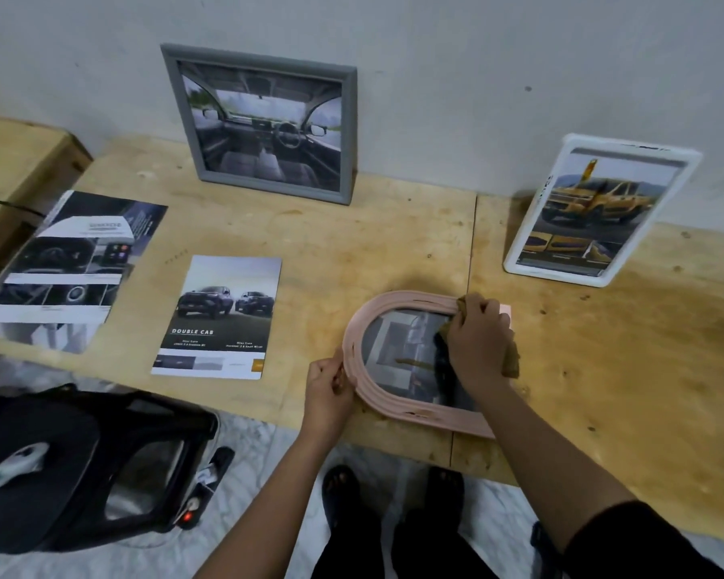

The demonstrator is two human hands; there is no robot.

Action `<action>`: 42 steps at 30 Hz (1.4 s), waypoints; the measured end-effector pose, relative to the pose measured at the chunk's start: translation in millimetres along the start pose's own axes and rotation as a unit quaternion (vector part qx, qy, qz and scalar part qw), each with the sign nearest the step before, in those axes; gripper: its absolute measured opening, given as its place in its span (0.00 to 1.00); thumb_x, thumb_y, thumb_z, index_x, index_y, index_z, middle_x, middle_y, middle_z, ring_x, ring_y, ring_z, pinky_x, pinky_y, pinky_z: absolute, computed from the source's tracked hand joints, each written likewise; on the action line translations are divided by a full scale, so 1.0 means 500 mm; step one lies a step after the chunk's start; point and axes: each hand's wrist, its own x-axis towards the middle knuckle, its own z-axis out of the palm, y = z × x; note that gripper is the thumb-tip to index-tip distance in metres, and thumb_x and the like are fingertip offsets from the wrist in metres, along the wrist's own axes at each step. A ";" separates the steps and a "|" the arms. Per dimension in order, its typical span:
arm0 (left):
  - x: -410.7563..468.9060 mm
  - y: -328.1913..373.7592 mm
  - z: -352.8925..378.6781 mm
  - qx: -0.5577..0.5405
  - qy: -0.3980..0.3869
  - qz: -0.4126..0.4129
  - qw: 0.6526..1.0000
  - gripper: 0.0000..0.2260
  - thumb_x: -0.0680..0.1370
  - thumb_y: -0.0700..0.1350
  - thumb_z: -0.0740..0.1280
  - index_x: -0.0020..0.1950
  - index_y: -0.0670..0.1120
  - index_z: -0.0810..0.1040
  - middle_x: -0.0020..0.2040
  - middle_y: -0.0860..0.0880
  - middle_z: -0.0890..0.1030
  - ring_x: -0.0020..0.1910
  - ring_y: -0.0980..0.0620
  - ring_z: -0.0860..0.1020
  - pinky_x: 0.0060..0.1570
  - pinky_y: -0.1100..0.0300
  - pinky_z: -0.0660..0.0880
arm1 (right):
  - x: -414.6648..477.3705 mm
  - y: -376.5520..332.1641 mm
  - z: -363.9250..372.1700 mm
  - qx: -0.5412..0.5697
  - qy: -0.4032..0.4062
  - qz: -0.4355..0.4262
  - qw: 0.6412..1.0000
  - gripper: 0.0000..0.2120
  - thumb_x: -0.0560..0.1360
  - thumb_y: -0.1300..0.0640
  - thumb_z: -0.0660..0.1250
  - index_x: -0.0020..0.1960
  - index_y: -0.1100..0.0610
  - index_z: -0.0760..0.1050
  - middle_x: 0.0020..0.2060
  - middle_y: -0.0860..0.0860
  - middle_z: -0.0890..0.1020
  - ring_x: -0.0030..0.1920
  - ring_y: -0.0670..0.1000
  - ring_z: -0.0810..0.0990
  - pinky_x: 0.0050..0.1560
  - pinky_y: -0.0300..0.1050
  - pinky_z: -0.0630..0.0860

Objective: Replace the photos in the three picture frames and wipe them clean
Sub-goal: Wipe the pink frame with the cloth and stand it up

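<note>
I'm wiping the pink arched frame (398, 407), flat near the bench edge below the white frame (602, 211): my right hand (477, 340) clutches the cloth (513, 357), left hand (331, 386) pinches its rim; next, finish the glass.

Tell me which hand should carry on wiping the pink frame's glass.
Right. The right hand already presses the brown cloth on the pink frame, while the left hand grips its curved rim.
</note>
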 end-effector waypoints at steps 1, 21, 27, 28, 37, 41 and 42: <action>0.000 0.000 0.000 0.000 0.003 0.002 1.000 0.21 0.77 0.35 0.64 0.70 0.43 0.68 0.47 0.49 0.66 0.41 0.61 0.68 0.42 0.80 0.67 | -0.002 -0.007 0.003 0.006 -0.003 0.000 1.000 0.13 0.79 0.56 0.55 0.61 0.60 0.69 0.54 0.60 0.73 0.49 0.59 0.72 0.45 0.49 0.67; 0.000 -0.001 -0.004 -0.011 0.000 0.015 1.000 0.19 0.76 0.34 0.65 0.67 0.42 0.72 0.48 0.50 0.67 0.43 0.59 0.71 0.43 0.81 0.68 | -0.021 -0.123 0.046 0.080 -0.111 -0.143 0.980 0.20 0.77 0.58 0.58 0.68 0.58 0.70 0.64 0.60 0.73 0.56 0.63 0.71 0.53 0.55 0.69; -0.002 -0.005 -0.006 -0.004 0.000 0.019 1.000 0.18 0.76 0.35 0.65 0.66 0.42 0.72 0.52 0.48 0.68 0.51 0.50 0.74 0.49 0.71 0.70 | -0.031 -0.127 0.060 0.081 -0.171 -0.261 0.946 0.30 0.70 0.49 0.48 0.65 0.59 0.74 0.58 0.60 0.78 0.52 0.63 0.75 0.54 0.56 0.72; -0.002 -0.006 -0.006 0.001 -0.003 0.019 1.000 0.19 0.76 0.35 0.66 0.66 0.42 0.72 0.52 0.48 0.68 0.52 0.48 0.74 0.51 0.68 0.70 | -0.033 -0.127 0.060 0.077 -0.187 -0.278 0.939 0.30 0.70 0.48 0.48 0.65 0.59 0.74 0.59 0.60 0.78 0.53 0.63 0.76 0.54 0.55 0.71; -0.007 -0.012 -0.005 -0.034 0.031 -0.013 0.999 0.13 0.75 0.39 0.68 0.60 0.42 0.77 0.53 0.46 0.74 0.48 0.52 0.76 0.45 0.72 0.70 | -0.052 -0.127 0.015 0.053 -0.286 -0.353 0.889 0.26 0.69 0.51 0.54 0.65 0.53 0.75 0.63 0.53 0.76 0.54 0.58 0.74 0.56 0.53 0.72; -0.004 -0.015 -0.007 -0.030 0.054 -0.004 0.998 0.11 0.75 0.40 0.69 0.56 0.41 0.79 0.49 0.47 0.75 0.46 0.50 0.77 0.45 0.67 0.71 | -0.069 -0.115 0.009 0.037 -0.305 -0.377 0.874 0.27 0.67 0.48 0.52 0.60 0.52 0.79 0.60 0.50 0.79 0.52 0.56 0.76 0.57 0.52 0.71; -0.003 -0.016 -0.007 -0.028 0.054 -0.006 0.998 0.10 0.75 0.39 0.68 0.56 0.41 0.79 0.48 0.47 0.75 0.46 0.50 0.77 0.46 0.66 0.71 | -0.073 -0.111 0.007 0.027 -0.312 -0.381 0.870 0.25 0.67 0.50 0.53 0.59 0.51 0.79 0.59 0.49 0.79 0.52 0.55 0.76 0.57 0.54 0.71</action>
